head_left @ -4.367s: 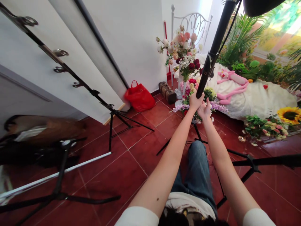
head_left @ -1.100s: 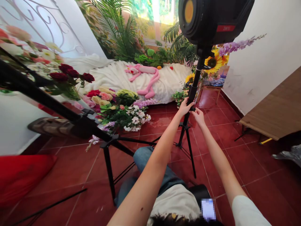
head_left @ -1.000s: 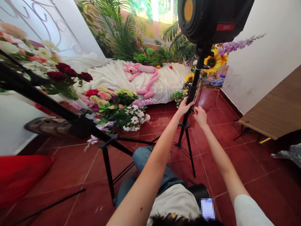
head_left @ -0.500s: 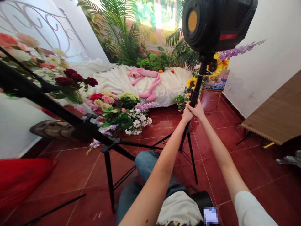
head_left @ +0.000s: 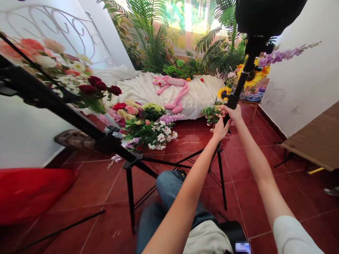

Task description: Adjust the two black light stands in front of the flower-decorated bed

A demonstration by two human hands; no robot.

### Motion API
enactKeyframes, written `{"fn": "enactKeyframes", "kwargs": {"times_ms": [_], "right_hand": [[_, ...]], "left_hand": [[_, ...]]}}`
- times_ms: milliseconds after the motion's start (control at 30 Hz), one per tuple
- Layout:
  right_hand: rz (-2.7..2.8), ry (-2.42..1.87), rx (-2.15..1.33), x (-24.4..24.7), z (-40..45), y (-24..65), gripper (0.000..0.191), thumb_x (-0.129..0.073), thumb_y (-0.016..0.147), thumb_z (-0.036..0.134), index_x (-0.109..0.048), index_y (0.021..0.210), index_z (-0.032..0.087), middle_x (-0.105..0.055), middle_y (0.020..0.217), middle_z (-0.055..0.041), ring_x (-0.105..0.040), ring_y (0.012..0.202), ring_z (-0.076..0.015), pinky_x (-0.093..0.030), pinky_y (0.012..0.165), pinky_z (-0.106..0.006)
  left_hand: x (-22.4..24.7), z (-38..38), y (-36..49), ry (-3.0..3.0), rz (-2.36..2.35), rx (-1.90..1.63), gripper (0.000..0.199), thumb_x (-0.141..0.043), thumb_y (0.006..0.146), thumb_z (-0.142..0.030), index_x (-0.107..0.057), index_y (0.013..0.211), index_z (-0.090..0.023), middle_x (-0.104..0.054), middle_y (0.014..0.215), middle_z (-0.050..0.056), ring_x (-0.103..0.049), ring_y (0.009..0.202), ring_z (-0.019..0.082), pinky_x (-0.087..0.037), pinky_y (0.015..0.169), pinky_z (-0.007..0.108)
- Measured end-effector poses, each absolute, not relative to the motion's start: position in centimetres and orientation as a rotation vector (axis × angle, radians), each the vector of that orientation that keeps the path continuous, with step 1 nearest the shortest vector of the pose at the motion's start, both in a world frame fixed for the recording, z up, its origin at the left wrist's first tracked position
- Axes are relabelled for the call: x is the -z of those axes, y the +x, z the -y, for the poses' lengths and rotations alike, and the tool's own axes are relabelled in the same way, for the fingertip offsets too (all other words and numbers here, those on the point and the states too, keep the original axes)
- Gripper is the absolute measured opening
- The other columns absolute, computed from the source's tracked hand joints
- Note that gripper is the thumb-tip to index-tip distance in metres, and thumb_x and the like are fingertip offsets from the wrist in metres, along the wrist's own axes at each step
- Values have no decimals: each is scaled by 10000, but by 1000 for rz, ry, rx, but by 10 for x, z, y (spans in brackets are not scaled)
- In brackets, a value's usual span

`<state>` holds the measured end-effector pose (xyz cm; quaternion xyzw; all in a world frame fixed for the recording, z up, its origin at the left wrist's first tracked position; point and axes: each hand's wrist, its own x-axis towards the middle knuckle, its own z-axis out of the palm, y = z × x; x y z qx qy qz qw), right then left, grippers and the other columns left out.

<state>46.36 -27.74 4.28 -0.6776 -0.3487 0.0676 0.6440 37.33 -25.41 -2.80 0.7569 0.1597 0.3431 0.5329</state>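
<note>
A black light stand rises at the right, with a dark studio light on top, cut off by the upper edge. My right hand is closed around the pole at its thick collar. Just below it, my left hand is wrapped around the same pole. The stand's spread legs reach down to the red tiled floor. Beside the hands is a small bunch of flowers with green leaves.
A second black stand slants across the left. Artificial flowers crowd the middle, before a white-draped platform bearing a pink plush toy. A brown board stands right; red fabric lies left.
The light and upper pole have shifted up and right in view, the pole leaning more. My hands moved right with it; my right hand now sits higher than my left.
</note>
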Motion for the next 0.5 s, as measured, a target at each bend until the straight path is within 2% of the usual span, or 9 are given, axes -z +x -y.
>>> {"fn": "enactKeyframes", "kwargs": {"times_ms": [133, 267, 367, 500], "right_hand": [[933, -1456, -4, -77, 271, 473, 303, -741, 767, 455, -598, 843, 199, -570, 625, 41, -624, 596, -136, -564, 559, -292], [1000, -1485, 115, -109, 262, 485, 357, -703, 815, 531, -619, 919, 200, -634, 737, -20, -671, 665, -168, -595, 621, -342], [1036, -1535, 171, -120, 263, 486, 421, -658, 841, 627, -615, 945, 221, -677, 809, -69, -703, 723, -202, -603, 657, -370], [1101, -1616, 223, -124, 292, 473, 538, -629, 813, 728, -572, 1091, 271, -727, 941, -91, -728, 819, -229, -604, 720, -400]], "left_hand": [[32, 254, 374, 1837, -377, -844, 367, -412, 1008, -451, -517, 1261, -206, -703, 1174, 118, -681, 1076, 243, -492, 990, 402], [40, 252, 381, 1814, -349, -886, 363, -402, 1014, -455, -527, 1258, -219, -711, 1125, 98, -671, 1049, 216, -482, 982, 374], [44, 251, 387, 1782, -337, -905, 364, -392, 1016, -462, -541, 1245, -222, -717, 1089, 93, -674, 990, 201, -493, 946, 355], [46, 251, 389, 1759, -335, -927, 357, -408, 1013, -445, -550, 1248, -217, -710, 1117, 101, -669, 975, 195, -492, 941, 351]]}}
